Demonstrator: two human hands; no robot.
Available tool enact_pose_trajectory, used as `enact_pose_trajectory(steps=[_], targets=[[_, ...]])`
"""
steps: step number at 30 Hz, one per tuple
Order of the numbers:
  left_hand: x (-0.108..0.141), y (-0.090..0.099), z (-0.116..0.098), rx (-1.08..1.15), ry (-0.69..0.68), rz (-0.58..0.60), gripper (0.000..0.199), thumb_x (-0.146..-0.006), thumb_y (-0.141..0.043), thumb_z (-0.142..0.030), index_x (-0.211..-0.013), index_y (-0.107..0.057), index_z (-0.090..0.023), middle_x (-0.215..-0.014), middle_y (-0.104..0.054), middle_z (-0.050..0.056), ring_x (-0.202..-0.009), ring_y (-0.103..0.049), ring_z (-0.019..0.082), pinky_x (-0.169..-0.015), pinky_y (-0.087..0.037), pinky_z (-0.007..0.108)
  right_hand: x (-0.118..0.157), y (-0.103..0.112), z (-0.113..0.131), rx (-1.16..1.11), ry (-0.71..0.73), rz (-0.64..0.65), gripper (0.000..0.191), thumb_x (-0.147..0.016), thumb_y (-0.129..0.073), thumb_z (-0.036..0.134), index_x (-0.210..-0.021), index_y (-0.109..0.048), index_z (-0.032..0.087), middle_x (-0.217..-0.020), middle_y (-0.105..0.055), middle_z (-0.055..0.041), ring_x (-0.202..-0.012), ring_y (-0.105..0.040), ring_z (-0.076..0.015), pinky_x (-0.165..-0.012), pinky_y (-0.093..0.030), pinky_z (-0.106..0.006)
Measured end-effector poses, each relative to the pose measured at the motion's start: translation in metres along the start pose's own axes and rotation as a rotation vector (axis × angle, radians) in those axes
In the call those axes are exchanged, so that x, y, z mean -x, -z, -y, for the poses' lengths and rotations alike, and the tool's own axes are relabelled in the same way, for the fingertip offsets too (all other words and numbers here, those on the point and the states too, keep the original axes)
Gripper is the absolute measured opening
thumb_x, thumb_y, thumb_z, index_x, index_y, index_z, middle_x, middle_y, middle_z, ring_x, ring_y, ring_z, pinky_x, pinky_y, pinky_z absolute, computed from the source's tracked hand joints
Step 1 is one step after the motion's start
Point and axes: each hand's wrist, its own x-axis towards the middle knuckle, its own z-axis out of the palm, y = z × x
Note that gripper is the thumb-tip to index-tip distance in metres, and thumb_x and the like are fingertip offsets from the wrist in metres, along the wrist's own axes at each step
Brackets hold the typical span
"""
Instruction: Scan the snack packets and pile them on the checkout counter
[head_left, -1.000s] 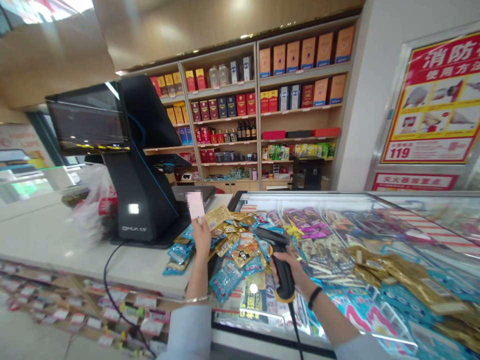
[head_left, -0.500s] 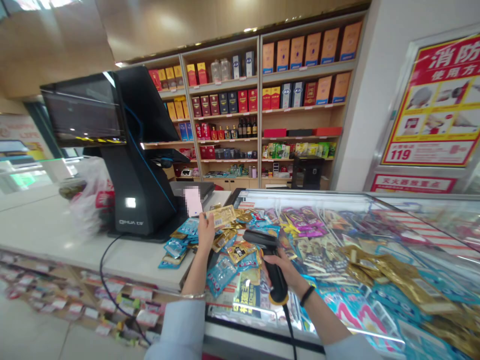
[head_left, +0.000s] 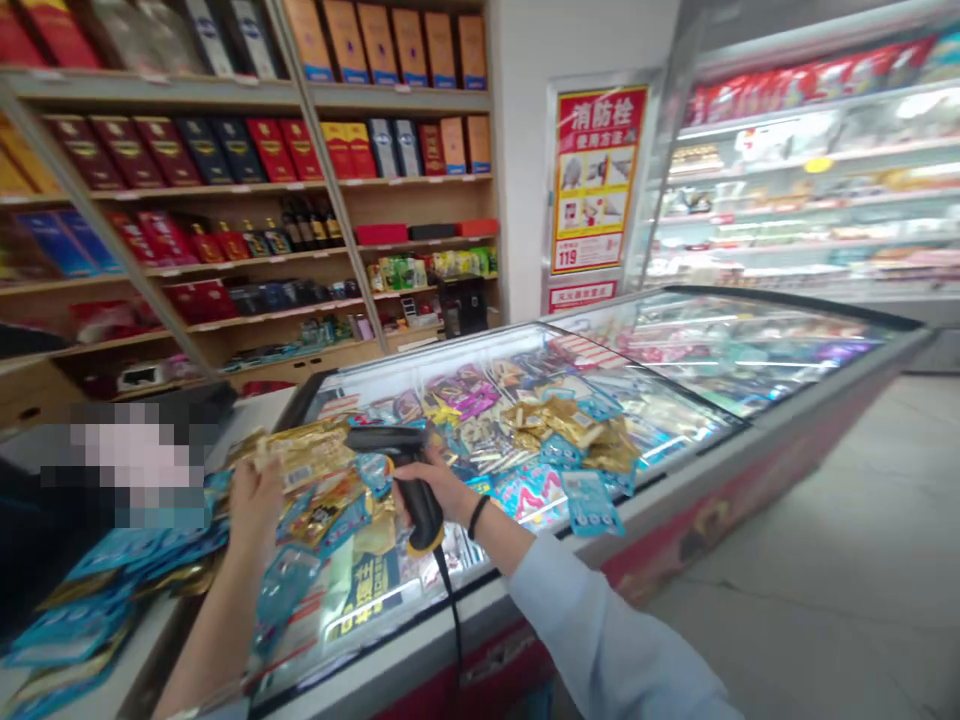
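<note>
My right hand [head_left: 431, 492] is wrapped round the grip of a black barcode scanner [head_left: 414, 490]; its head points left and its cable [head_left: 453, 610] hangs down over the freezer edge. My left hand [head_left: 255, 500] pinches a gold snack packet [head_left: 304, 455] with a barcode on its face, in front of the scanner's head. Below and between the hands lie several gold and blue packets [head_left: 289, 580] on the glass top. More blue packets [head_left: 75, 630] spread over the counter at the left. A second pile of gold packets [head_left: 570, 425] rests on the glass right of the scanner.
The glass-topped chest freezer [head_left: 675, 440] runs off to the right, with packaged goods under the glass. Shelves of boxes and bottles [head_left: 262, 245] line the back wall. A red and yellow poster [head_left: 600, 180] hangs beside a lit display fridge [head_left: 795, 190]. Pale floor [head_left: 825, 560] lies at the right.
The view has swung to the right, bringing in the display fridge and more of the freezer. Both hands keep hold of the gold packet and the scanner.
</note>
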Motion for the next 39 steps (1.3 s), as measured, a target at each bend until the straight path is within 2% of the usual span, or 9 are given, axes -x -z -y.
enact_pose_trajectory(steps=[3,9,12,15,20,23,26,31,39], targets=[[0.028,-0.048,-0.029,0.139,0.171,0.191,0.003,-0.080,-0.051,-0.021,-0.082,-0.050,-0.020,-0.078,-0.066,-0.004,-0.077,-0.067,0.016,-0.075,-0.060,0.046,0.030,0.027,0.041,0.014,0.118,-0.073,0.025,-0.065,-0.065,0.037,-0.076,-0.055,0.018,-0.049,-0.060,0.0044,-0.036,-0.054,-0.0126,-0.035,-0.045,-0.023],[0.105,-0.174,-0.092,0.350,0.354,0.581,0.010,-0.080,-0.053,-0.022,-0.087,-0.056,-0.015,-0.084,-0.065,0.004,-0.080,-0.065,0.016,-0.073,-0.061,0.039,0.112,0.094,0.133,0.074,0.325,-0.377,0.023,-0.069,-0.059,0.039,-0.072,-0.052,0.018,-0.048,-0.055,0.0037,-0.035,-0.049,-0.0109,-0.033,-0.041,-0.022],[0.138,-0.225,-0.105,0.412,0.339,0.658,0.013,-0.082,-0.051,-0.024,-0.091,-0.055,-0.016,-0.090,-0.064,0.006,-0.082,-0.064,0.015,-0.074,-0.061,0.038,0.149,0.122,0.165,0.083,0.446,-0.511,0.024,-0.070,-0.057,0.039,-0.083,-0.055,0.018,-0.049,-0.052,0.0055,-0.035,-0.047,-0.0105,-0.033,-0.038,-0.021],[0.163,-0.259,-0.098,0.409,0.250,0.679,0.022,-0.086,-0.049,-0.029,-0.105,-0.051,-0.018,-0.100,-0.063,0.007,-0.087,-0.064,0.017,-0.079,-0.059,0.040,0.176,0.148,0.177,0.085,0.509,-0.613,0.024,-0.070,-0.057,0.040,-0.083,-0.054,0.020,-0.049,-0.050,0.0054,-0.035,-0.045,-0.0104,-0.033,-0.037,-0.022],[0.197,-0.278,-0.062,-0.082,-0.260,0.615,0.051,-0.077,-0.062,-0.034,-0.122,-0.047,-0.016,-0.127,-0.054,0.016,-0.122,-0.048,0.031,-0.102,-0.041,0.052,0.199,0.194,0.156,0.010,0.564,-0.711,0.023,-0.069,-0.058,0.040,-0.080,-0.052,0.021,-0.048,-0.049,0.0059,-0.036,-0.045,-0.0101,-0.034,-0.036,-0.021],[0.214,-0.280,-0.044,-0.378,-0.470,0.640,0.044,-0.081,-0.057,-0.040,-0.120,-0.055,-0.018,-0.140,-0.045,0.016,-0.132,-0.036,0.035,-0.107,-0.030,0.056,0.204,0.212,0.137,-0.046,0.532,-0.751,0.022,-0.066,-0.057,0.040,-0.077,-0.053,0.021,-0.047,-0.048,0.0057,-0.035,-0.043,-0.0103,-0.035,-0.036,-0.022],[0.224,-0.282,-0.036,-0.457,-0.505,0.736,0.044,-0.089,-0.044,-0.043,-0.127,-0.052,-0.023,-0.140,-0.048,0.013,-0.132,-0.039,0.031,-0.107,-0.030,0.054,0.205,0.220,0.128,-0.068,0.492,-0.762,0.023,-0.064,-0.058,0.041,-0.073,-0.054,0.020,-0.046,-0.048,0.0048,-0.035,-0.043,-0.0105,-0.035,-0.037,-0.022],[0.227,-0.284,-0.033,-0.503,-0.481,0.729,0.046,-0.089,-0.044,-0.049,-0.130,-0.053,-0.029,-0.148,-0.040,0.010,-0.137,-0.033,0.032,-0.109,-0.025,0.057,0.205,0.219,0.124,-0.015,0.271,-0.746,0.029,-0.065,-0.059,0.046,-0.056,-0.051,0.020,-0.040,-0.049,-0.0003,-0.034,-0.045,-0.0115,-0.036,-0.038,-0.023],[0.224,-0.283,-0.031,-0.459,-0.503,0.791,0.052,-0.088,-0.043,-0.055,-0.131,-0.051,-0.028,-0.148,-0.040,0.010,-0.140,-0.030,0.029,-0.112,-0.026,0.052,0.206,0.223,0.121,-0.033,0.287,-0.743,0.025,-0.068,-0.058,0.043,-0.060,-0.055,0.019,-0.042,-0.053,-0.0005,-0.034,-0.046,-0.0129,-0.036,-0.040,-0.024]])
